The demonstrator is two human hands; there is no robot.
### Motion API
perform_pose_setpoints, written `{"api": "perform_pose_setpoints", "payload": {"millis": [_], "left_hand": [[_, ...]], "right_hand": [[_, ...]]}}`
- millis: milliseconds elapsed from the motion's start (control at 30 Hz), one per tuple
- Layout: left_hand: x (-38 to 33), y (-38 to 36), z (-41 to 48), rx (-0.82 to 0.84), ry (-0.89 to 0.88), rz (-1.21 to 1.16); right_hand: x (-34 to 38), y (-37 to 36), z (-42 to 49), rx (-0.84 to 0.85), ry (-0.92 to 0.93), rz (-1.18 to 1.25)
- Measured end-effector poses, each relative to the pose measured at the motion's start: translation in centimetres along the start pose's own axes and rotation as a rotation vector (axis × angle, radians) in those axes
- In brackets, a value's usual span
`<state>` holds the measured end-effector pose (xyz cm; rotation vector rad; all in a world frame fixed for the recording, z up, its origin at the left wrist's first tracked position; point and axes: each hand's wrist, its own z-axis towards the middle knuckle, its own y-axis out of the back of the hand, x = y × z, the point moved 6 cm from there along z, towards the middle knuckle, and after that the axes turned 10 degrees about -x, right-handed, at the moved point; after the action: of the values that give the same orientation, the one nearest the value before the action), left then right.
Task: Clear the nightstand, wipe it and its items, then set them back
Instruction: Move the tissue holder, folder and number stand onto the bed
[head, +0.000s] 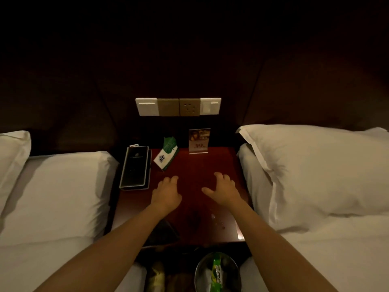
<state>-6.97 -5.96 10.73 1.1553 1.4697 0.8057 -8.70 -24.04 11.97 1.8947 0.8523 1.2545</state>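
The dark red nightstand (195,165) stands between two beds. On its left side lies a long black tray-like box (135,167). A white and green tissue pack (166,155) sits beside it, and a small acrylic sign stand (199,141) is upright at the back. My left hand (167,191) and my right hand (223,188) hover over the middle of the top, fingers spread and curled down, holding nothing. Some water drops (217,221) glisten near the front right corner.
White pillows and bedding flank the nightstand, the left bed (52,186) and the right bed (315,175). A switch and socket panel (178,107) is on the dark headboard wall. On the floor in front stands a round metal bin (217,272) with green packaging inside.
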Motion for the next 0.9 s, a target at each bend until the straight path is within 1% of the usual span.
{"api": "perform_pose_setpoints", "payload": {"millis": [133, 267, 567, 733, 900], "left_hand": [[2.4, 1.5, 2.4, -0.037, 0.055, -0.063], [4.9, 1.7, 4.9, -0.046, 0.127, -0.144], [10.7, -1.1, 12.6, -0.047, 0.274, -0.413], [12.0, -4.2, 17.4, -0.025, 0.313, -0.568], [12.4, -6.9, 20.2, -0.049, 0.442, -0.686]], "right_hand": [[3.0, -0.6, 2.5, 0.016, 0.031, -0.003], [5.0, -2.7, 5.2, 0.054, 0.026, -0.005], [8.4, -9.9, 13.3, 0.13, 0.008, 0.045], [9.3, -13.2, 19.7, 0.111, -0.016, 0.079], [10.4, -15.4, 25.3, 0.057, -0.007, 0.099]]}}
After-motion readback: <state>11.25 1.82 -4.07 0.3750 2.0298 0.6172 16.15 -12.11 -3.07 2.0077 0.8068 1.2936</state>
